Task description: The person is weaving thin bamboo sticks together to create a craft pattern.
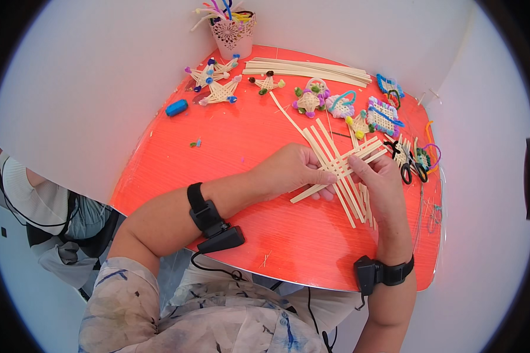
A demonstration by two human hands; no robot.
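Observation:
Above the red table, both hands hold a weave of pale flat strips (340, 167) that cross in a small checkered patch. My left hand (296, 170) pinches its left side, thumb on top near the crossing and fingers underneath. On the right side, my right hand (378, 176) grips the weave with the thumb pressed on the strips and the other fingers partly hidden behind. The strip ends fan out past both hands. Just right of my right hand lie black-handled scissors (414, 167). A single loose strip (285, 113) lies beyond my left hand.
Across the back of the red table (218, 153) lie a bundle of strips (306, 70), woven stars (221, 91) and a woven square with fuzzy edging (384, 116). A white pot (232, 36) holds coloured pipe cleaners. A blue object (176, 107) sits left. Another person (35, 188) is beyond the partition.

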